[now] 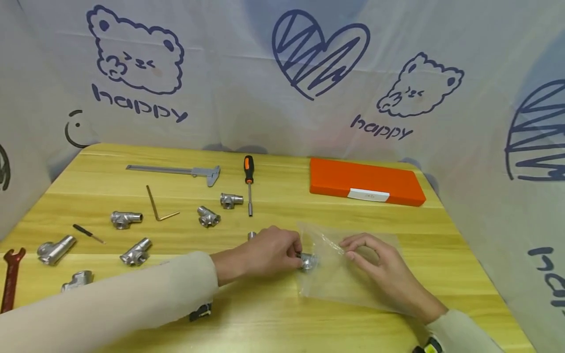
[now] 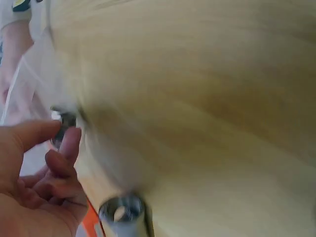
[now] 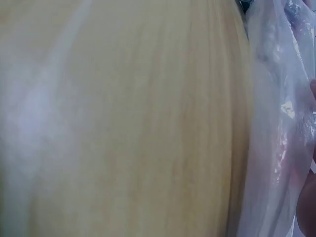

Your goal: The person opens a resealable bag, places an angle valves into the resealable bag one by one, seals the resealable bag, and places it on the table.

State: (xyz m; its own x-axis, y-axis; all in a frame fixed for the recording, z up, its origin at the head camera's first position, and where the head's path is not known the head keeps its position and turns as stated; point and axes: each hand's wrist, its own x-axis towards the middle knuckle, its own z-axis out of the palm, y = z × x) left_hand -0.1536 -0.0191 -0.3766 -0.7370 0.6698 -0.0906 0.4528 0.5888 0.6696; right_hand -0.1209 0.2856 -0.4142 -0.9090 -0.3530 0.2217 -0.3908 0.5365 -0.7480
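Observation:
My left hand [image 1: 270, 256] pinches a silver metal pipe tee [image 1: 309, 263] between thumb and fingers at the mouth of a clear plastic bag [image 1: 340, 287]. Seen from the head, the tee's far end overlaps the film of the bag. In the left wrist view only a dark, shiny part of the tee [image 2: 65, 120] shows past the fingertips. My right hand [image 1: 383, 267] pinches the bag's upper film between thumb and fingers. The right wrist view has the crinkled bag [image 3: 276, 128] along its right side. Just behind the left hand, another fitting [image 1: 251, 236] is mostly hidden.
Several more tees, such as one tee [image 1: 136, 251], lie on the wooden table [image 1: 273, 328]. Farther back are a caliper [image 1: 176, 170], a hex key [image 1: 155, 208], a nut driver [image 1: 249, 181] and an orange box [image 1: 366, 179]. A small screwdriver [image 1: 88, 233] and red wrench [image 1: 11, 279] lie left.

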